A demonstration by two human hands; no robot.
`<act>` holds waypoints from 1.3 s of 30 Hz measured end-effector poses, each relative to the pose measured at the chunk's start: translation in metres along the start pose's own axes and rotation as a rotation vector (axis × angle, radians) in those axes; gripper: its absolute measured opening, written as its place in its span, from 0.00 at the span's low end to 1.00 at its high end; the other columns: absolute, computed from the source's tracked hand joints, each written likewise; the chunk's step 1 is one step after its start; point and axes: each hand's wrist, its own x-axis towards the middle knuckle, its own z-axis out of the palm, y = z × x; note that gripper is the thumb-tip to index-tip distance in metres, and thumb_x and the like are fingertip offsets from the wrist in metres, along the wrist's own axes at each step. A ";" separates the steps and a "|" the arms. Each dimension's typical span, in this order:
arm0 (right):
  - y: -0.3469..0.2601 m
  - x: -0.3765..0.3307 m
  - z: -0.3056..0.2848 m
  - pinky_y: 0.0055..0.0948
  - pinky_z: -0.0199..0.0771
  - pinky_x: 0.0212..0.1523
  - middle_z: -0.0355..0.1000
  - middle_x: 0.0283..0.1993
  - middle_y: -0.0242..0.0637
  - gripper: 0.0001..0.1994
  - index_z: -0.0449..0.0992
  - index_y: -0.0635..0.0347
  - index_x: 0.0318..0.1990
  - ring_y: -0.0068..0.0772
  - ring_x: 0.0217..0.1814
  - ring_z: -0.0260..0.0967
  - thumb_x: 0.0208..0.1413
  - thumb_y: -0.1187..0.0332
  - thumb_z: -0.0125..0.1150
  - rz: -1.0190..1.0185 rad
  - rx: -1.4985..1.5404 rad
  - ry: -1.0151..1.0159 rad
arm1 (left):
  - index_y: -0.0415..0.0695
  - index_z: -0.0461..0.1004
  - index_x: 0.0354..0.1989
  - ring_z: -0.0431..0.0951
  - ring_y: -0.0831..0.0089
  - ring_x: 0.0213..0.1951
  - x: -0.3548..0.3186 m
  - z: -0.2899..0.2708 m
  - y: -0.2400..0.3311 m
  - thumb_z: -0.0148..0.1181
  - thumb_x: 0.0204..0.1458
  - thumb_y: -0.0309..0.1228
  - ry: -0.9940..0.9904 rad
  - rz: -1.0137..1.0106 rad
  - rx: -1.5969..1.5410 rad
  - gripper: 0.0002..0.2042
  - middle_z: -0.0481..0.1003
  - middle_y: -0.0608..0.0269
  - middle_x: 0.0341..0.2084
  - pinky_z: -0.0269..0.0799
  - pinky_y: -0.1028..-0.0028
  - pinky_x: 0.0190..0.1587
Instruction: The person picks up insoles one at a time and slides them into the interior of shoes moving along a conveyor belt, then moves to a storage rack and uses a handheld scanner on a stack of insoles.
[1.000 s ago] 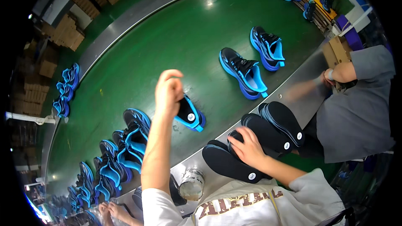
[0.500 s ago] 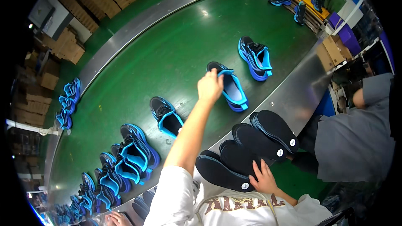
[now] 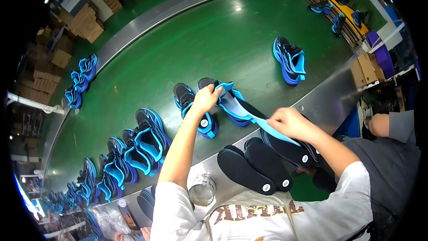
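My left hand [image 3: 207, 99] pinches the opened tongue and collar of a black and blue sneaker [image 3: 239, 118] that lies on the green work surface. Held in my right hand [image 3: 292, 123] is an insole [image 3: 272, 130], black on one face and light blue at its edge and underside. Its far end reaches into the sneaker's opening; how deep it sits is hidden. Just left of that shoe stands another sneaker [image 3: 183, 93], with a round white sticker showing inside. Black insoles [image 3: 243, 169] lie in overlapping stacks on the metal edge close to my body.
Several more sneakers [image 3: 151, 136] line up at the left, and a single sneaker [image 3: 289, 60] stands to the right. A clear jar [image 3: 202, 192] and a phone [image 3: 126, 214] are near the front edge. At right sits another person in a grey garment [image 3: 379, 165].
My right hand has lifted an insole off the stack and brought its end to the sneaker. My left hand still grips that shoe, which now sits closer to the sneaker on its left.
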 end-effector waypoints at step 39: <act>0.028 0.177 0.116 0.34 0.64 0.46 0.66 0.44 0.48 0.15 0.76 0.61 0.37 0.43 0.46 0.63 0.50 0.66 0.43 -0.164 -1.005 -0.429 | 0.33 0.63 0.28 0.69 0.47 0.33 -0.006 0.033 -0.017 0.42 0.55 0.44 0.207 0.011 -0.220 0.21 0.68 0.40 0.27 0.63 0.63 0.36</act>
